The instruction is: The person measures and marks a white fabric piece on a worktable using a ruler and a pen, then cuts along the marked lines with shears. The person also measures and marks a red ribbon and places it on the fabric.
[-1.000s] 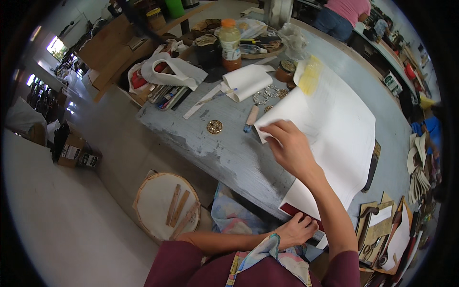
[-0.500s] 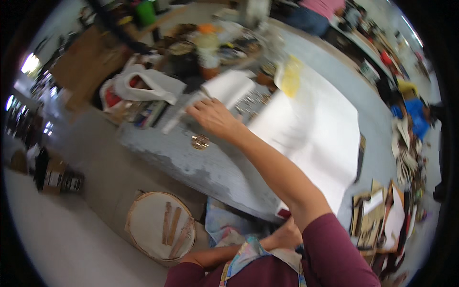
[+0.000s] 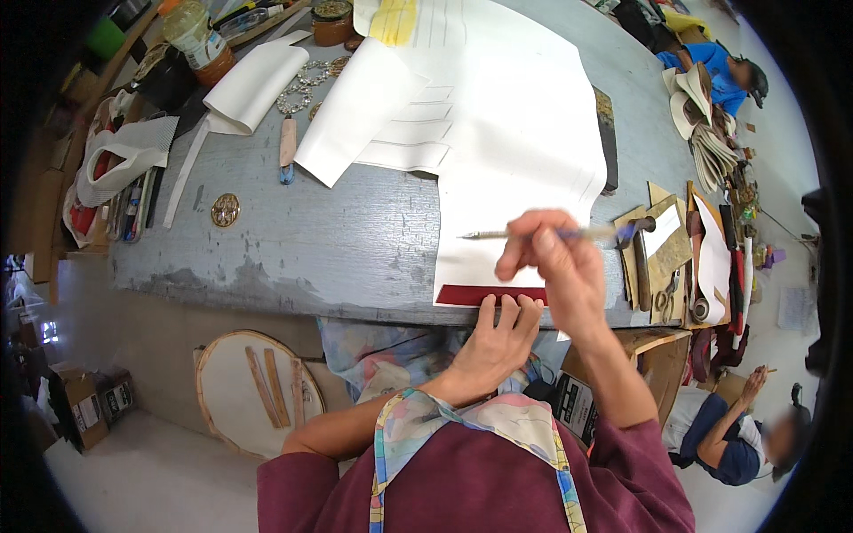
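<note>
A pen point(image 3: 484, 235) is in my right hand point(image 3: 569, 271), pinched between thumb and fingers, its tip pointing left above a large white sheet point(image 3: 524, 115). Motion smears the pen's back end. At the sheet's near edge lies a flat dark red strip point(image 3: 471, 295). My left hand point(image 3: 493, 351) comes over the table's front edge and holds the strip down under its fingertips; its thumb is hidden. Thin ruled lines and a yellow patch point(image 3: 391, 22) mark the far left of the sheet, where one flap curls over.
Left on the grey table point(image 3: 346, 240) lie a round brass-coloured piece point(image 3: 226, 210), a wooden-handled tool point(image 3: 287, 147), chains point(image 3: 302, 84) and a rolled white piece point(image 3: 258, 84). A hammer point(image 3: 641, 266) and scissors point(image 3: 665, 300) lie right. A round stool point(image 3: 235, 382) stands below; two other people sit right.
My right hand has come back from the far left of the table to above the sheet, now with a pen. The view has turned, and my left hand now shows on the red strip.
</note>
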`<state>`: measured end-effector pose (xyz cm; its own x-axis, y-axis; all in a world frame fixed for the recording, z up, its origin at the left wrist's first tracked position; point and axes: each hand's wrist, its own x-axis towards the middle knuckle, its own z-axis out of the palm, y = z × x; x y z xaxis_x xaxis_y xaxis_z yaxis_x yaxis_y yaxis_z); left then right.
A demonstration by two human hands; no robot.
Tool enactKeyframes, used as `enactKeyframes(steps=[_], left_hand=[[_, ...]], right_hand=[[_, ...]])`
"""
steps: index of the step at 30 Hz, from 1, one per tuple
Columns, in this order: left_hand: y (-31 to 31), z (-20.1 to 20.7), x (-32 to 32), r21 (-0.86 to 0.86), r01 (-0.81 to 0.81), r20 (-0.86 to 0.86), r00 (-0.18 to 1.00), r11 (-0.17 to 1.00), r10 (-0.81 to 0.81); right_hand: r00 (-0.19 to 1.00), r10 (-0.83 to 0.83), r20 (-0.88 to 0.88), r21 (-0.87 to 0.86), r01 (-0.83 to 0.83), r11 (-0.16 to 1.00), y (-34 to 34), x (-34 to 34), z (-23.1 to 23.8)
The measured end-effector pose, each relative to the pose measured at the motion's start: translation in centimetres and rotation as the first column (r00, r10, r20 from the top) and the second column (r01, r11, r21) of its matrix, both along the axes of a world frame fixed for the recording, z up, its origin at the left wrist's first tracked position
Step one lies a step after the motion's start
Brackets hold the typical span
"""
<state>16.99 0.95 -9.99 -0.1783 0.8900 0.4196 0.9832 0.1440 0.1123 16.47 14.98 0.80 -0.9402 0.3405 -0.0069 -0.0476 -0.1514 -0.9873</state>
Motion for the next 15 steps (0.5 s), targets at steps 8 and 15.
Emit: enactKeyframes(steps=[8, 15], left_hand=[[-0.1, -1.4, 1.8, -0.116, -0.001, -0.028, 1.0, 0.993, -0.002], [-0.5, -2.6, 1.9, -0.089, 0.074, 0.101, 0.993, 0.993, -0.065]], right_hand=[[0.963, 0.032, 0.269, 0.317, -0.119, 0.941, -1.1, 3.6, -3.8], [0.967, 0.016, 0.253, 0.489, -0.142, 0.861, -1.5, 2.7, -4.0]])
